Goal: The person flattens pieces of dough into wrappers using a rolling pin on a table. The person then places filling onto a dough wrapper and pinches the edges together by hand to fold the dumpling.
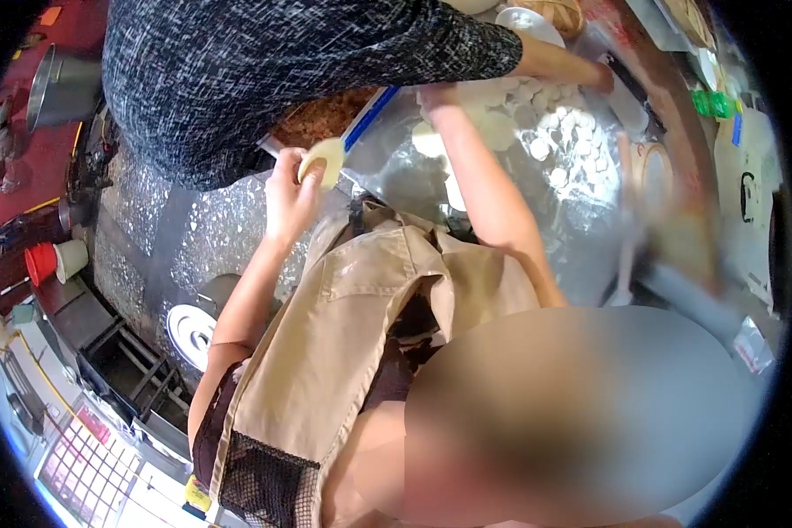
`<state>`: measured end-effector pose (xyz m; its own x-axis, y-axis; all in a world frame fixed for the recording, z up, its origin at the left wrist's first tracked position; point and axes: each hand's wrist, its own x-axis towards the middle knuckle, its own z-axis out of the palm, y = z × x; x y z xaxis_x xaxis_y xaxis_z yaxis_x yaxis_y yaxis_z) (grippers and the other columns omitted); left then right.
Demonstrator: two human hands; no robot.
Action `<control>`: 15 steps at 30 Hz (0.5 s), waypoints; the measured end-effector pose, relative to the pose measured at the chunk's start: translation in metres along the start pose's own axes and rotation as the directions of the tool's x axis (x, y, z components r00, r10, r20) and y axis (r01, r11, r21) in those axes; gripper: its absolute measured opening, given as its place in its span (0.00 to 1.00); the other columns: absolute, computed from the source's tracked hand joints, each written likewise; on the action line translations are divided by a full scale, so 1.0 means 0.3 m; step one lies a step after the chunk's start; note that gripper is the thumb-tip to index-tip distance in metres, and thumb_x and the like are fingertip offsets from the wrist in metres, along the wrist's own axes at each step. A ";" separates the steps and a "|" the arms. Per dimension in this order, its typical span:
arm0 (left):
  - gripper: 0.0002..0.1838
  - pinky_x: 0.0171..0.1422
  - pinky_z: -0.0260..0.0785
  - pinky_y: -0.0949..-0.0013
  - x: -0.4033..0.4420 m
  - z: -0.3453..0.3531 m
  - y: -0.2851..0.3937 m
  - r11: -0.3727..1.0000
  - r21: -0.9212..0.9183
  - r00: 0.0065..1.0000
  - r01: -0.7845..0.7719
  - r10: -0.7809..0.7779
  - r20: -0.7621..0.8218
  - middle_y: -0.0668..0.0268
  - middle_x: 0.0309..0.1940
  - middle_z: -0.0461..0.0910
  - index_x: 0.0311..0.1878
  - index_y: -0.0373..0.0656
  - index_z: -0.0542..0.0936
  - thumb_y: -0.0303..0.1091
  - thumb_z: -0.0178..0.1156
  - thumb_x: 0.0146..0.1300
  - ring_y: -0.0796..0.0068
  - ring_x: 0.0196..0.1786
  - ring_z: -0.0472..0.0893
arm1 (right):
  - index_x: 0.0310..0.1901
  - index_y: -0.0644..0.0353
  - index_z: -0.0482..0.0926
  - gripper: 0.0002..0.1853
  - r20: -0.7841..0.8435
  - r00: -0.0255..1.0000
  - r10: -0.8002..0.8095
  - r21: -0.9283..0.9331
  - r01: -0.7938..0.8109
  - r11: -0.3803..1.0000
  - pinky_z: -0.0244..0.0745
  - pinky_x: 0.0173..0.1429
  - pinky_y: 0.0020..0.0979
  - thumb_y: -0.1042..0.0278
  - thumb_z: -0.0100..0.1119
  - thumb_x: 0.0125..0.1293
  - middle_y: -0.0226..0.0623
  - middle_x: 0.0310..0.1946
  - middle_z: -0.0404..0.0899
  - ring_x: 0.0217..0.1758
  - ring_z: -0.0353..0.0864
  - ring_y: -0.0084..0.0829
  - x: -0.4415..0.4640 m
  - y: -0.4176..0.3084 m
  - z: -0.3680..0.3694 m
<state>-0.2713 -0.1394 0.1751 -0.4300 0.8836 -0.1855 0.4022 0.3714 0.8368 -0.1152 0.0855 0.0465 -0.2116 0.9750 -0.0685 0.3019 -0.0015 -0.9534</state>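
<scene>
Apparently mid-holding, the left hand [288, 195] pinched a dough disc [331, 157] between its fingers; whether the right hand [439, 99] gripped was unreadable. Gentleness seemed needed next.

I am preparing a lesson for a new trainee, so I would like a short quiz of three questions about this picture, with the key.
1. Which hand holds the dough disc, left or right?
2. True or false: small white pieces lie on the metal table.
3. What colour is the apron? a) red b) tan c) green

Key: 1. The left hand. 2. True. 3. b
</scene>
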 end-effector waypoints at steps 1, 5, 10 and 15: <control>0.15 0.44 0.71 0.68 -0.002 0.009 -0.017 0.963 -0.264 0.999 0.045 -0.048 -0.004 0.60 0.37 0.79 0.48 0.38 0.71 0.33 0.58 0.60 0.68 0.40 0.80 | 0.66 0.56 0.58 0.28 -0.009 0.997 -0.071 -0.056 0.070 0.996 0.44 0.72 0.38 0.57 0.46 0.66 0.39 0.67 0.56 0.70 0.52 0.38 0.005 0.013 0.005; 0.21 0.55 0.68 0.66 -0.022 0.026 -0.074 0.336 -0.879 0.933 0.340 -0.240 0.269 0.61 0.49 0.75 0.54 0.36 0.68 0.32 0.57 0.59 0.67 0.51 0.75 | 0.63 0.60 0.60 0.25 -0.181 0.980 -0.084 0.048 0.094 0.994 0.53 0.68 0.36 0.63 0.47 0.65 0.39 0.64 0.60 0.65 0.60 0.37 0.017 0.066 0.042; 0.24 0.60 0.66 0.61 -0.013 0.092 -0.060 0.378 -0.875 0.952 0.303 -0.170 0.257 0.58 0.51 0.74 0.56 0.35 0.67 0.29 0.60 0.57 0.65 0.55 0.74 | 0.47 0.62 0.71 0.13 0.052 0.956 0.288 0.820 -0.206 0.535 0.80 0.43 0.35 0.83 0.47 0.61 0.40 0.44 0.76 0.42 0.79 0.39 -0.124 -0.059 0.008; 0.21 0.57 0.68 0.63 0.023 0.183 -0.118 0.407 -0.838 0.928 0.363 -0.076 0.365 0.59 0.48 0.76 0.54 0.34 0.70 0.27 0.60 0.57 0.66 0.51 0.76 | 0.40 0.63 0.74 0.08 0.115 0.915 0.387 0.894 -0.265 0.361 0.80 0.44 0.33 0.68 0.48 0.66 0.41 0.35 0.79 0.39 0.79 0.33 -0.119 -0.049 0.065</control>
<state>-0.2441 -0.1307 0.1161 -0.1349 0.8956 -0.4240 -0.6702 0.2327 0.7048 -0.1303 0.0463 0.0573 -0.1836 0.8659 -0.4652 -0.6660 -0.4577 -0.5890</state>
